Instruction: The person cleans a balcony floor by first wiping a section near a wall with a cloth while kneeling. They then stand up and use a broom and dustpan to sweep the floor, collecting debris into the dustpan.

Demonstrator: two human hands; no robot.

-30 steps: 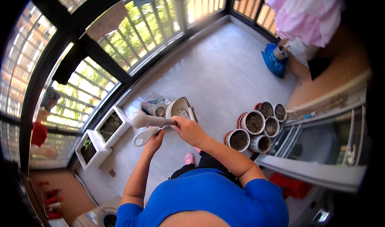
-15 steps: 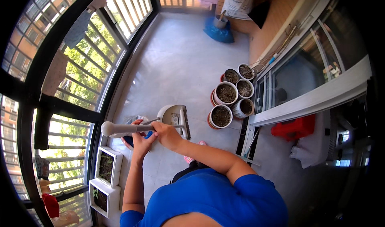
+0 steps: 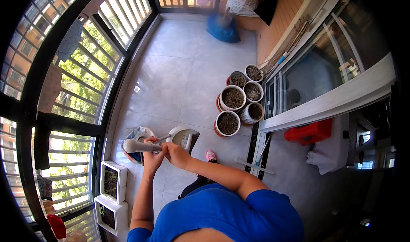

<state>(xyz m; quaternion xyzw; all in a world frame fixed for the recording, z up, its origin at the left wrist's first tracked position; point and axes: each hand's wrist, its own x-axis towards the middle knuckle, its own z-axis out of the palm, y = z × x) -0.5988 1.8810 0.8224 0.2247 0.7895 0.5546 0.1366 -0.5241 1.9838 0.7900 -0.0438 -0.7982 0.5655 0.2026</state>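
Observation:
Long grey handles, one ending in a thick rounded grip (image 3: 133,146), run close together between my hands. My left hand (image 3: 153,160) is closed around them, apparently on the dustpan's handle. Right beside it, my right hand (image 3: 177,154) is closed on what seems to be the broom's shaft. Beyond my hands the pale dustpan (image 3: 174,135) rests on the floor, its dark edge to the right. A whitish piece, probably part of the broom head (image 3: 186,140), shows within it. My fingers partly hide which handle each hand grips.
Several soil-filled pots (image 3: 227,123) stand along the right, by a sliding door (image 3: 324,101). White planters (image 3: 121,180) line the left railing. A clear bag (image 3: 139,133) lies beyond my left hand. A blue bag (image 3: 224,29) sits at the far end. My pink shoe (image 3: 210,155) is near the dustpan.
The rounded grip has shifted right and slightly down, and my hands have come closer together. The broom's dark bristles, visible before at the dustpan's right edge, no longer show clearly. The whole view has shifted slightly.

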